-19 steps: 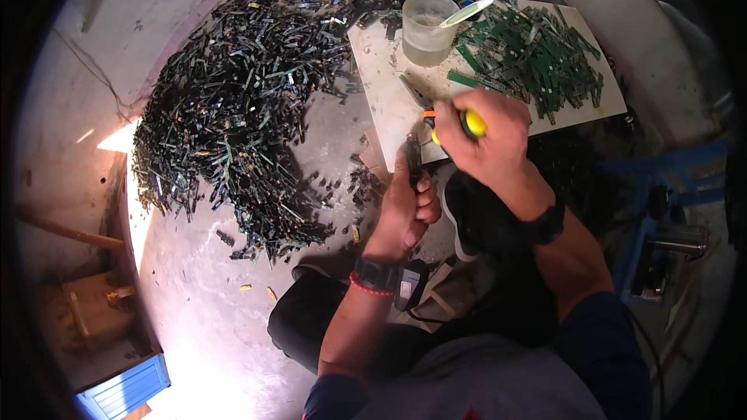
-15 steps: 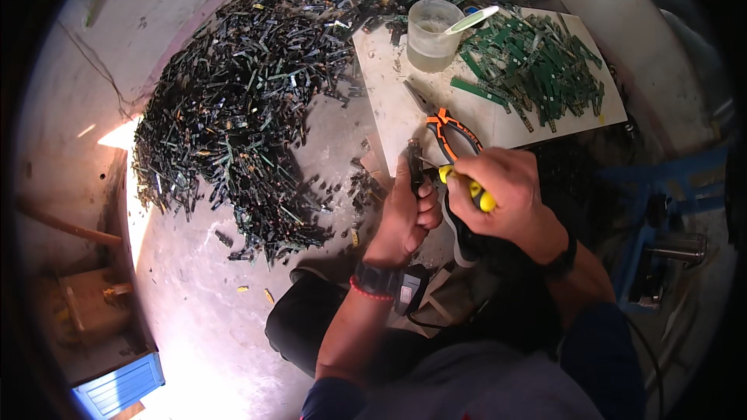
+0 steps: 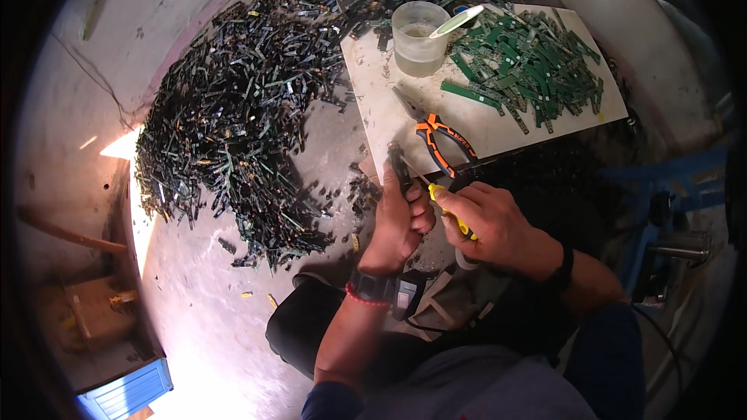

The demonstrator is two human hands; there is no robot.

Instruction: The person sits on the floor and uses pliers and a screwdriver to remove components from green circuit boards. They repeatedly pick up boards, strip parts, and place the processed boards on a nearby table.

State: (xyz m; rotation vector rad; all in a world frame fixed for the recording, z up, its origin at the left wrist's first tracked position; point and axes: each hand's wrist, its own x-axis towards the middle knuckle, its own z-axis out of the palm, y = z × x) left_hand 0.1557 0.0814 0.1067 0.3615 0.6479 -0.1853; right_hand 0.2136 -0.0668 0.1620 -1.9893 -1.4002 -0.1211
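My left hand (image 3: 401,222) is closed around a narrow dark piece (image 3: 398,160), its brownish tip pointing away from me past my fingers. In my right hand (image 3: 494,222) is a screwdriver with a yellow and black handle (image 3: 435,190). Its thin shaft slants up and left to the dark piece; whether the tip touches it is too small to tell. Just beyond my hands, pliers with orange and black handles (image 3: 447,144) lie with their jaws on a white board (image 3: 366,70).
A translucent cup (image 3: 420,54) of liquid stands on the board, a white-and-green handle (image 3: 457,22) across its rim. Beside it lie green circuit board strips (image 3: 537,70). A large heap of dark strips (image 3: 226,109) covers the floor at left. Blue metal framing (image 3: 685,179) is at right.
My right hand has moved a little down and left, and the screwdriver handle now tilts differently. My left hand keeps its hold on the dark piece. The whole view has shifted slightly.
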